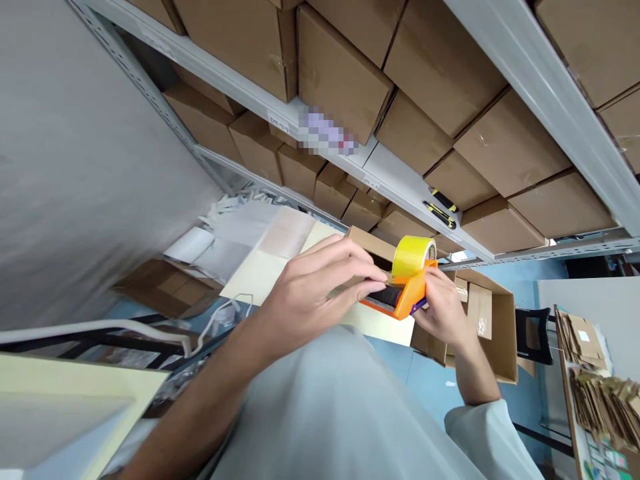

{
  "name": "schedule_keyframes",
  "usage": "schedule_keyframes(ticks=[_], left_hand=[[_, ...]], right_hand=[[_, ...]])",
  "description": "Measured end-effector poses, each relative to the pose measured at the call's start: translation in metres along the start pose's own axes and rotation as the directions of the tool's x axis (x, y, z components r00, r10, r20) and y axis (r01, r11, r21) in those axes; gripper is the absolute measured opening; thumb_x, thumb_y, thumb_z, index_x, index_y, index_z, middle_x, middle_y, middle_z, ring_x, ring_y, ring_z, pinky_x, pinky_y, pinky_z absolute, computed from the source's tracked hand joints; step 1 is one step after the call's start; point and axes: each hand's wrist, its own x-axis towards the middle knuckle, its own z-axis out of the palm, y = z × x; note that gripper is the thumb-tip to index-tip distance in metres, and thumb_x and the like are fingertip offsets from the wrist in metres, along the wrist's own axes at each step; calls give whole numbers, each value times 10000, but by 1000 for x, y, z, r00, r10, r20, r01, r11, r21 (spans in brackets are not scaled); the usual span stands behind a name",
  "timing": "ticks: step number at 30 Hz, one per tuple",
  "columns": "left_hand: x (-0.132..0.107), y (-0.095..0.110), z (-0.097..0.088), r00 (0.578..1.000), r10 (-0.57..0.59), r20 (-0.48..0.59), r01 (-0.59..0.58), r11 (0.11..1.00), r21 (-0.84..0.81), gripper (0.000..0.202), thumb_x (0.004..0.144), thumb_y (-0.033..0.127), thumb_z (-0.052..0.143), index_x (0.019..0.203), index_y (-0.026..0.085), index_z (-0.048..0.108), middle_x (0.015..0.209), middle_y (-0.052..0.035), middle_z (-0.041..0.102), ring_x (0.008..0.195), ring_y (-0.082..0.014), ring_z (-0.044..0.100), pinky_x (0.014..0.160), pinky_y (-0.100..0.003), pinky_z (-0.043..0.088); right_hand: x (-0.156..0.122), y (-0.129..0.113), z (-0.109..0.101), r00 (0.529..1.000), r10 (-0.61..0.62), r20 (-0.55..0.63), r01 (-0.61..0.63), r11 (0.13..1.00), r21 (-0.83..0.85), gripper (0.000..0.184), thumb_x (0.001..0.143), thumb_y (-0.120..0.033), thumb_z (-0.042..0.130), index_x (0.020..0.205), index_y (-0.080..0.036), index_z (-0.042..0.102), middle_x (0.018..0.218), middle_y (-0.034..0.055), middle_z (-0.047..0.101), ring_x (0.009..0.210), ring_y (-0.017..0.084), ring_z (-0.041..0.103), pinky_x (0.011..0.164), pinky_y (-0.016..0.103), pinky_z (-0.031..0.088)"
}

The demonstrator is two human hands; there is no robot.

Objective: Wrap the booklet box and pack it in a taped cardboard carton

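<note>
An orange tape dispenser [407, 297] with a dark roller is held in my right hand [443, 307], whose fingers wrap its far side. On it sits a roll of yellow packing tape [410, 255]. My left hand [325, 283] reaches across from the left, thumb and fingertips pinched together at the dispenser's roller end. A strip of tape seems to run to those fingertips, though its loose end is hidden by them. Both hands are in front of my torso, above a pale yellow tabletop [383, 325].
A shelving rack full of cardboard boxes [345, 70] spans the top. Two utility knives [441, 213] lie on its shelf. An open carton [500, 327] stands at right, beside a black chair [534, 335]. Flattened cardboard [603, 403] is stacked far right. Another open carton [165, 287] is at left.
</note>
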Motion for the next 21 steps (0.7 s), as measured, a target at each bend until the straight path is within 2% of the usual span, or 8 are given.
schedule_keyframes(ticks=[3, 6, 8, 11, 13, 15, 18, 21], left_hand=[[-10, -12, 12, 997, -34, -69, 35, 999, 6, 183, 1083, 277, 636, 994, 285, 797, 907, -34, 760, 863, -193, 699, 855, -358, 607], [-25, -29, 16, 978, -163, -133, 162, 987, -18, 181, 1066, 303, 656, 948, 256, 785, 901, -43, 758, 873, -199, 702, 863, -357, 622], [-38, -44, 12, 933, -296, -207, 287, 955, -72, 173, 1043, 351, 691, 935, 245, 775, 913, -47, 752, 887, -204, 708, 866, -355, 634], [-52, -70, 4, 809, -529, -255, 483, 846, -224, 213, 985, 437, 755, 933, 230, 761, 944, -49, 741, 922, -218, 724, 878, -356, 652], [-57, -86, 6, 729, -661, -177, 585, 736, -341, 281, 934, 494, 799, 922, 218, 752, 944, -49, 732, 943, -230, 732, 925, -385, 663], [-58, -101, 15, 664, -746, -55, 646, 609, -459, 360, 882, 553, 833, 904, 205, 741, 923, -46, 721, 945, -232, 727, 985, -440, 667], [-55, -117, 35, 584, -806, 99, 676, 416, -608, 461, 798, 617, 882, 884, 192, 727, 903, -35, 703, 919, -206, 701, 1044, -526, 658], [-52, -127, 50, 518, -839, 164, 679, 287, -676, 504, 741, 617, 925, 880, 178, 719, 903, -17, 682, 898, -171, 678, 1090, -569, 631]], right_hand=[[-4, -5, 2, 996, 41, 74, -45, 997, 57, 164, 1071, -254, 622, 919, -271, 561, 788, 12, 681, 728, 221, 640, 766, 376, 570], [-16, -8, 0, 962, 166, 219, -192, 976, 105, 178, 1085, -382, 676, 974, -257, 615, 823, 32, 714, 738, 228, 664, 705, 343, 538], [-25, -5, -6, 908, 260, 329, -311, 944, 111, 235, 1069, -475, 706, 1021, -249, 662, 830, 40, 733, 712, 229, 672, 662, 331, 513], [-33, 11, -20, 782, 383, 491, -482, 871, 89, 304, 1057, -556, 701, 1003, -256, 706, 718, 3, 696, 565, 199, 594, 568, 326, 445], [-31, 28, -31, 690, 421, 588, -565, 822, 75, 344, 1040, -591, 709, 965, -255, 723, 657, -16, 660, 512, 177, 534, 527, 326, 407], [-22, 47, -39, 609, 426, 669, -627, 775, 78, 379, 1015, -616, 728, 955, -242, 738, 663, -11, 664, 531, 171, 540, 519, 318, 412], [-2, 77, -46, 496, 416, 762, -714, 695, 85, 421, 968, -644, 761, 992, -223, 760, 718, 7, 705, 584, 182, 584, 522, 310, 446], [16, 103, -44, 420, 399, 816, -770, 632, 88, 464, 910, -673, 806, 987, -216, 773, 770, 24, 745, 620, 197, 618, 542, 314, 479]])
